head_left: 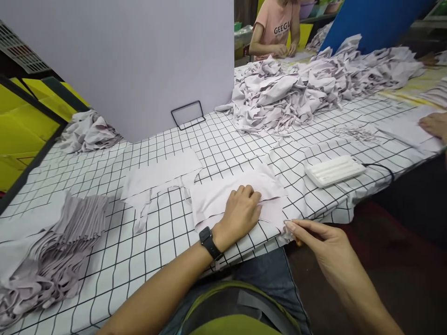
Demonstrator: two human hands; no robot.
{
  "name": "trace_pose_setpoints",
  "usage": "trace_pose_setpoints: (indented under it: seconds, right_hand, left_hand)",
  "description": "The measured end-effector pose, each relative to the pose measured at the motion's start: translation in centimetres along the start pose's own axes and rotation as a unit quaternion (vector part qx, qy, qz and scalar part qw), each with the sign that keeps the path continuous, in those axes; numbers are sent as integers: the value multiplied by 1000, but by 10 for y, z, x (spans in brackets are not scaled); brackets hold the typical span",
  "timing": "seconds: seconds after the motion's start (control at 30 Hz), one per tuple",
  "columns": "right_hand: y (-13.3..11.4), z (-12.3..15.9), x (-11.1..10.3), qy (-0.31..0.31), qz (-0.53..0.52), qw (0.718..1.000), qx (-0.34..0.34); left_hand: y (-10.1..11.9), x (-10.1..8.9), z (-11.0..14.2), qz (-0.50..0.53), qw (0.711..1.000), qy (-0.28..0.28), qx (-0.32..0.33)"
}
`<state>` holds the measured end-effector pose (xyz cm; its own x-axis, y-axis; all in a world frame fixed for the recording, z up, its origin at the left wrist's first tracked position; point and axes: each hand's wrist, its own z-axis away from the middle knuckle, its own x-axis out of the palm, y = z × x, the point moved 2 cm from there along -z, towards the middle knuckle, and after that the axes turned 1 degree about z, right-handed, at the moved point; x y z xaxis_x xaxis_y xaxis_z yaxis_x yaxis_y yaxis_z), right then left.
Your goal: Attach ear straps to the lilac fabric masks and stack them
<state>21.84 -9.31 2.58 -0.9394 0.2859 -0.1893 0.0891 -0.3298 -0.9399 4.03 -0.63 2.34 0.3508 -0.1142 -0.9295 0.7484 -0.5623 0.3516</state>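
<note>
A pale, whitish-pink piece of cut fabric lies flat at the front edge of the table. On its lower middle rests my left hand, a black watch on the wrist. Its fingers are curled and closed against the cloth, pressing it down. Just off the fabric's right corner, at the table edge, my right hand is closed in a pinch. Something small and thin is at its fingertips, too small to name. To the left lies another pale fabric piece with narrow strips hanging off it.
A fanned stack of fabric pieces lies at the left. A white device with a black cable sits at the right. Behind is a large fabric heap beside a pale upright panel. A co-worker works across; another person's hand is at right.
</note>
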Motion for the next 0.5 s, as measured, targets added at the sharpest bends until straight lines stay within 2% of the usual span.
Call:
trace_pose_setpoints:
  seconds: [0.1, 0.17, 0.33, 0.4, 0.5]
  right_hand:
    - [-9, -9, 10, 17, -7, 1000, -12]
    - [-14, -14, 15, 17, -9, 1000, -11]
    - [-17, -26, 32, -26, -25, 998, 56]
    - [-15, -31, 39, -42, -40, 996, 74]
    - [-11, -38, 45, -44, -68, 995, 64]
  left_hand:
    - [-2, 4, -12, -17, 1000, 3, -8]
    - [-6, 7, -14, 8, 1000, 21, -13]
    - [-15, 10, -13, 135, 986, 91, -21]
    - [-14, 10, -11, 153, 981, 116, -12]
    - [-10, 10, -9, 144, 980, 135, 14]
